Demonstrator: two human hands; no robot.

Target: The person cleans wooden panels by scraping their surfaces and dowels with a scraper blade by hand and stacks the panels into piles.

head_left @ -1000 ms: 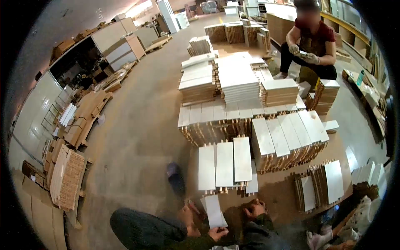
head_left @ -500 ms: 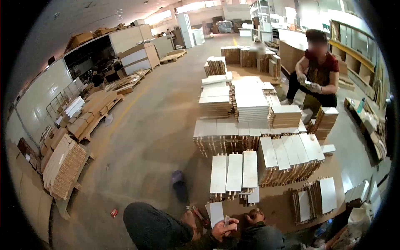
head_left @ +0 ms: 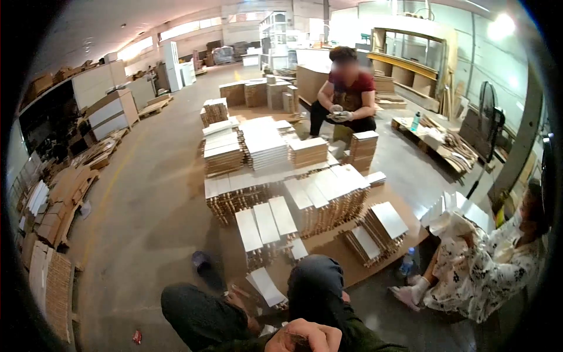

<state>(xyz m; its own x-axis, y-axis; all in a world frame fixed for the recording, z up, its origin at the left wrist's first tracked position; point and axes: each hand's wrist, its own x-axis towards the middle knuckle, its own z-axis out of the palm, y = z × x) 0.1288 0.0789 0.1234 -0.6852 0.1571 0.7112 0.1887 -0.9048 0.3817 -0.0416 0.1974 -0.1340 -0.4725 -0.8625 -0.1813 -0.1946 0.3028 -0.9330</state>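
At the bottom edge, my left hand (head_left: pixel 282 339) and my right hand (head_left: pixel 322 336) are close together in front of my body. Their fingers are curled, and anything between them is hidden or too small to name. Beyond them, a few white panels (head_left: pixel 267 287) lie fanned by my bare foot, between my bent knees. Past my knees stand stacks of white-faced boards (head_left: pixel 270 223) with rough brown edges.
A brown sheet (head_left: pixel 328 252) lies under the stacks. A person (head_left: pixel 352 97) in a red top squats behind them, holding a small item. Someone in patterned clothing (head_left: pixel 481 270) sits at right near a bottle (head_left: pixel 407 262). A fan (head_left: pixel 489 120) and loaded pallets stand around.
The view has turned right and shows more of the seated person. My left hand has left the white panels and come back toward my body. My right knee has come into view.
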